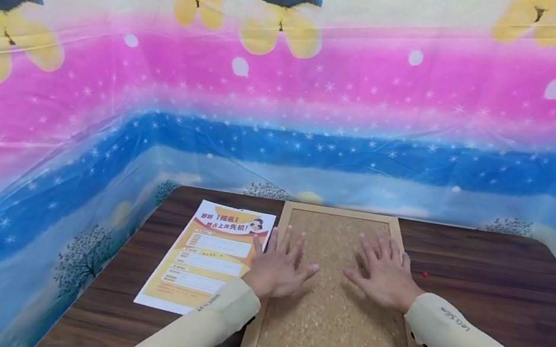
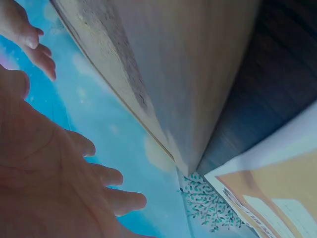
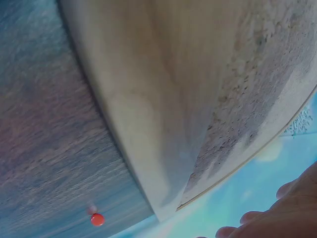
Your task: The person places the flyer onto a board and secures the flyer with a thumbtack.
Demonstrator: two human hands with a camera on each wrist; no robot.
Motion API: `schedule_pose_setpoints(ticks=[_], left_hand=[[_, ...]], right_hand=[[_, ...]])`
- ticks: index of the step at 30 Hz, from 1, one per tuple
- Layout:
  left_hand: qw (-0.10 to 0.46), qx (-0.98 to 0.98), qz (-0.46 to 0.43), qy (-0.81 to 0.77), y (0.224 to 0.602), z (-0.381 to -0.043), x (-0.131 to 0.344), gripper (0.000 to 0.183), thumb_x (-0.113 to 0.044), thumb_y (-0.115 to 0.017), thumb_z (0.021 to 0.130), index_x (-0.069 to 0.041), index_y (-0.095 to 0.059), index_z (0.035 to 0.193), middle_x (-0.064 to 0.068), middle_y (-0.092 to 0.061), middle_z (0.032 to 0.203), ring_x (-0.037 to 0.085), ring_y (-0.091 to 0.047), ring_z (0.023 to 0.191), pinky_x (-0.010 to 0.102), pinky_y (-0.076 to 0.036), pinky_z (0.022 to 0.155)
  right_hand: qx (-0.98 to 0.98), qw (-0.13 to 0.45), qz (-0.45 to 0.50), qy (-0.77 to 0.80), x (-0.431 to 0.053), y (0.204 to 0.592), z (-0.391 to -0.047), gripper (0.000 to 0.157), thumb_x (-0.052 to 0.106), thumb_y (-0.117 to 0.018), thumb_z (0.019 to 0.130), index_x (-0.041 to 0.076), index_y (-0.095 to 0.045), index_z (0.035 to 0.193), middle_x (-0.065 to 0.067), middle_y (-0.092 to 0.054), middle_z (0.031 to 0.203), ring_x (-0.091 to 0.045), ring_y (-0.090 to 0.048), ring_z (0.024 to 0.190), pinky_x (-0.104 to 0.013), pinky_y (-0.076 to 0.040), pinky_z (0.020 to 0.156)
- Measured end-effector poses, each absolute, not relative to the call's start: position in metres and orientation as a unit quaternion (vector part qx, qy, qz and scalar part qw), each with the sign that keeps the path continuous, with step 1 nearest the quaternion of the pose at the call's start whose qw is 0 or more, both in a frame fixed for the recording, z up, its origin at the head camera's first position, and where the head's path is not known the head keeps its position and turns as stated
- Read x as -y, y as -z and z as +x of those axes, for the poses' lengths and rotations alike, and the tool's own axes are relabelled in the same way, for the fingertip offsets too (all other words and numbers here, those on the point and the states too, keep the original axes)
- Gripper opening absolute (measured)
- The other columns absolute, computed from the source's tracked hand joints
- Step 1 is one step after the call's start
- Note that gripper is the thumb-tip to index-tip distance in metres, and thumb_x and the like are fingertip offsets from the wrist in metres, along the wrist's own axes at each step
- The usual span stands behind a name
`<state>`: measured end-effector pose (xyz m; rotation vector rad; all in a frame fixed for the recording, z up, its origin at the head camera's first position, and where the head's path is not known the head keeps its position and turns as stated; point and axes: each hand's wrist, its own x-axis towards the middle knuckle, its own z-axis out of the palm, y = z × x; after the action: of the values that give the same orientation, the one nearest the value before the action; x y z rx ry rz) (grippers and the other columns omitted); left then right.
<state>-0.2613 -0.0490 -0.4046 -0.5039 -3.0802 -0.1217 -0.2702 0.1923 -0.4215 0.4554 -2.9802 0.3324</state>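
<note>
A cork board (image 1: 335,332) in a pale wooden frame lies flat on the dark wood table. Over its left side my left hand (image 1: 277,266) is spread, palm down, with nothing in it. My right hand (image 1: 384,273) is spread likewise above the right side, its fingers straight and apart. In the left wrist view the palm of the left hand (image 2: 49,173) hovers above the board's frame (image 2: 193,74). The right wrist view catches only part of the right hand (image 3: 277,213), beside the cork surface (image 3: 247,99).
Left of the board lies a printed orange and white sheet (image 1: 212,253). A small red pin-like piece (image 1: 424,274) sits on the table (image 1: 496,302) to the right. Behind the table hangs a colourful patterned cloth (image 1: 321,102), which also runs down both sides.
</note>
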Motion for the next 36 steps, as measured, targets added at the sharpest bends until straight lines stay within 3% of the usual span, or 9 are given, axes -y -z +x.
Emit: schedule_pose_setpoints(ticks=[12, 20, 36], left_hand=[[0.011, 0.987, -0.145, 0.071, 0.403, -0.268, 0.076, 0.072, -0.067, -0.014, 0.08, -0.026, 0.0, 0.138, 0.007, 0.006, 0.142, 0.032, 0.011, 0.124, 0.062, 0.007, 0.087], [0.009, 0.99, -0.126, 0.069, 0.413, -0.263, 0.095, 0.074, -0.067, -0.015, 0.08, -0.023, -0.007, 0.139, 0.007, 0.002, 0.142, 0.033, 0.006, 0.126, 0.062, 0.005, 0.087], [0.004, 0.996, -0.083, 0.035, 0.421, -0.269, 0.149, 0.073, -0.067, -0.017, 0.08, -0.024, -0.008, 0.139, 0.011, -0.005, 0.142, 0.039, -0.001, 0.125, 0.065, 0.006, 0.084]], right_hand=[[0.977, 0.069, 0.158, -0.122, -0.212, 0.424, -0.269, 0.08, 0.065, -0.036, 0.078, 0.025, -0.003, 0.139, -0.015, -0.001, 0.141, -0.041, 0.001, 0.124, -0.064, -0.005, 0.085], [0.981, 0.033, 0.14, -0.134, -0.234, 0.427, -0.264, 0.081, 0.065, -0.034, 0.078, 0.024, 0.002, 0.139, -0.019, 0.003, 0.141, -0.044, 0.005, 0.123, -0.064, 0.0, 0.085], [0.983, 0.063, 0.108, -0.133, -0.273, 0.437, -0.267, 0.082, 0.063, -0.038, 0.078, 0.016, -0.009, 0.139, -0.023, -0.005, 0.139, -0.046, 0.0, 0.121, -0.065, -0.002, 0.083]])
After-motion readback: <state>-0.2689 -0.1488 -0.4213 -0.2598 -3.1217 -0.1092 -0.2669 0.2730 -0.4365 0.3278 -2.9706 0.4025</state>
